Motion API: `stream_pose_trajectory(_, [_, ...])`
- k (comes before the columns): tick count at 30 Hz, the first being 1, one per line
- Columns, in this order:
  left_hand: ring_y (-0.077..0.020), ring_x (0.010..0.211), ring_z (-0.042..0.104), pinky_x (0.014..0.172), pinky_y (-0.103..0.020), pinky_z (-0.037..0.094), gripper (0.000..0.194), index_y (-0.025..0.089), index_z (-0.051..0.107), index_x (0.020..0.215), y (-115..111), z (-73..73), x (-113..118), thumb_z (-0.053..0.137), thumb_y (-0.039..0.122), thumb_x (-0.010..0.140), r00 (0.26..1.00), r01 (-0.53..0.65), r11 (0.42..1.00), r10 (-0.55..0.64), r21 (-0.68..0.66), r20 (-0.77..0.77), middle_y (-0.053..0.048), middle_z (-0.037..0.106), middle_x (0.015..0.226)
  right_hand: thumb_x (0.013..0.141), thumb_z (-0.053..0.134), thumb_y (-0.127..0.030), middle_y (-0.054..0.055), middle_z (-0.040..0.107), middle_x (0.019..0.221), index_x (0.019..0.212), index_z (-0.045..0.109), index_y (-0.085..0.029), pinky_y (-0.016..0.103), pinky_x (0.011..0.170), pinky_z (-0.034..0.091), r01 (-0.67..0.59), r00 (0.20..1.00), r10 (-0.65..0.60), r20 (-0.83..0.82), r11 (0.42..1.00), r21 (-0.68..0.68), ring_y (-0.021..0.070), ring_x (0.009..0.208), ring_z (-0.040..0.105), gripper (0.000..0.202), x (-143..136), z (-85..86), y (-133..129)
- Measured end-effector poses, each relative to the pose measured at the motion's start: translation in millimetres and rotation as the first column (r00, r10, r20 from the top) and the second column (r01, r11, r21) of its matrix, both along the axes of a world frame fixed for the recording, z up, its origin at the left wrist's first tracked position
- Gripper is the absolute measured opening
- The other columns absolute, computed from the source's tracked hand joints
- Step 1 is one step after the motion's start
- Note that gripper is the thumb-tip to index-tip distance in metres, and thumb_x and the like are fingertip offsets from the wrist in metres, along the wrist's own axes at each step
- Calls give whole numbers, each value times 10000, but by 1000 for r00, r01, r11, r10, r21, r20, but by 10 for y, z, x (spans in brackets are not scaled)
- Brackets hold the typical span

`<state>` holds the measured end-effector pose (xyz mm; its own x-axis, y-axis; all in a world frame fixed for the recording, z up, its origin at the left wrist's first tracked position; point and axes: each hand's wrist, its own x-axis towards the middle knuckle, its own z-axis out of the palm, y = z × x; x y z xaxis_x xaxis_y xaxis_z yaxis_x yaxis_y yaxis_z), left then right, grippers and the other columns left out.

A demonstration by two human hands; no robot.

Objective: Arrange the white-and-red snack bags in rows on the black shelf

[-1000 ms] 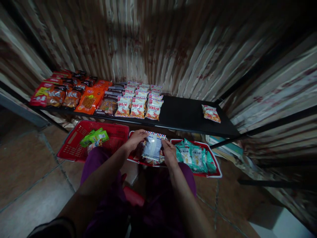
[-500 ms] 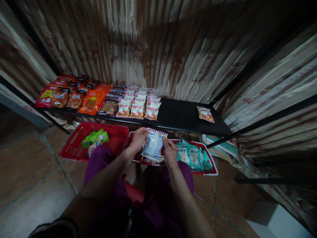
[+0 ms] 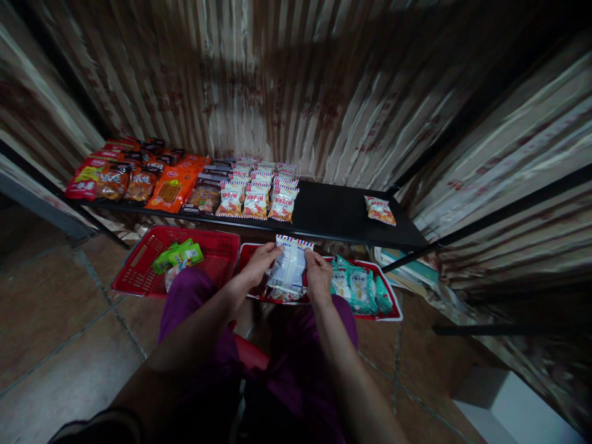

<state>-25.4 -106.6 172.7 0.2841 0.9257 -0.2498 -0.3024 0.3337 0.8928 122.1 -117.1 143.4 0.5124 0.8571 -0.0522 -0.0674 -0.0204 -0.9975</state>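
A white snack bag (image 3: 288, 266) with a red-and-blue striped top edge is held between my two hands, its printed back facing up. My left hand (image 3: 263, 261) pinches its left edge and my right hand (image 3: 318, 275) grips its right edge. Under the bag is a red basket (image 3: 393, 302) with a white rim, holding teal snack packets (image 3: 361, 290) on its right side. On the black shelf (image 3: 333, 213) beyond, white-and-orange snack bags (image 3: 255, 201) stand in rows, and a single similar bag (image 3: 380, 210) lies near the right end.
Orange, red and dark snack packs (image 3: 172, 187) fill the shelf's left part. A second red basket (image 3: 217, 246) with green packets (image 3: 178, 256) sits at the left. Black shelf posts slant at both sides; a white box (image 3: 522, 410) is at lower right.
The view has shifted slightly. The bag is now a little more upright between my hands, and my left hand's fingers have moved slightly down its left edge.
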Motion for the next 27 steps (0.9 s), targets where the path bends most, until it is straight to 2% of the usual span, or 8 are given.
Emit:
stream_pose_trajectory(2, [-111, 662, 584, 628, -213, 446, 302, 160, 620, 831, -36, -17, 15, 680, 407, 669, 999, 37, 999, -37, -22, 24, -27, 645, 762, 655, 645, -513, -46, 542, 539, 738, 686, -138, 224, 494, 347, -4, 1000, 4, 24, 1000, -10, 97, 507, 412, 386, 2, 7, -3])
stream_pose_trajectory(5, [-118, 642, 594, 610, -218, 452, 346, 155, 618, 835, -60, -81, 43, 707, 425, 637, 999, 11, 999, -10, -44, 37, -33, 660, 750, 695, 596, -530, -23, 589, 587, 772, 686, -137, 232, 514, 387, -48, 995, 51, 86, 998, -40, 117, 538, 466, 411, 18, -36, -6])
stream_pose_trajectory(8, [-124, 614, 596, 599, -233, 458, 370, 151, 611, 827, -43, -167, 69, 722, 437, 620, 997, -53, 997, 55, -50, 45, -36, 665, 723, 740, 558, -513, 32, 679, 831, 981, 663, -156, 277, 656, 467, -49, 974, 43, 222, 999, 23, 166, 721, 576, 444, 27, -115, -17])
stream_pose_trajectory(10, [-133, 605, 599, 597, -246, 463, 373, 148, 612, 822, -20, -214, 79, 722, 442, 622, 995, -92, 995, 93, -47, 31, -41, 669, 716, 765, 556, -472, 72, 662, 1048, 1152, 588, -177, 327, 796, 474, -39, 938, 5, 348, 995, 91, 189, 881, 598, 488, 19, -156, -38])
stream_pose_trajectory(12, [-139, 599, 600, 595, -256, 467, 365, 147, 613, 826, 1, -244, 84, 716, 438, 631, 991, -135, 990, 135, -35, 5, -43, 671, 713, 789, 547, -431, 97, 619, 1163, 1216, 544, -190, 377, 889, 450, -65, 878, -10, 479, 988, 139, 203, 989, 586, 490, -1, -175, -71])
stream_pose_trajectory(16, [-140, 590, 597, 595, -265, 472, 333, 149, 604, 825, 22, -256, 88, 701, 415, 651, 980, -198, 980, 198, 5, -26, -38, 667, 712, 839, 507, -359, 108, 589, 1226, 1137, 612, -206, 435, 979, 399, -144, 703, -67, 708, 961, 234, 227, 1121, 535, 351, -57, -160, -155])
stream_pose_trajectory(20, [-136, 598, 596, 587, -250, 465, 302, 149, 584, 798, 29, -238, 103, 687, 402, 670, 975, -223, 974, 224, 34, -13, -38, 664, 724, 873, 473, -309, 91, 613, 1203, 1095, 645, -223, 431, 992, 395, -224, 563, -82, 822, 943, 247, 217, 1126, 536, 294, -115, -133, -221])
stream_pose_trajectory(27, [-126, 580, 577, 574, -241, 456, 273, 154, 574, 801, 51, -209, 106, 660, 394, 702, 975, -214, 976, 215, 38, -45, -27, 645, 704, 903, 416, -317, 105, 584, 1254, 1171, 603, -197, 419, 1001, 401, -266, 529, -15, 849, 946, 183, 210, 1166, 520, 348, -178, -112, -270])
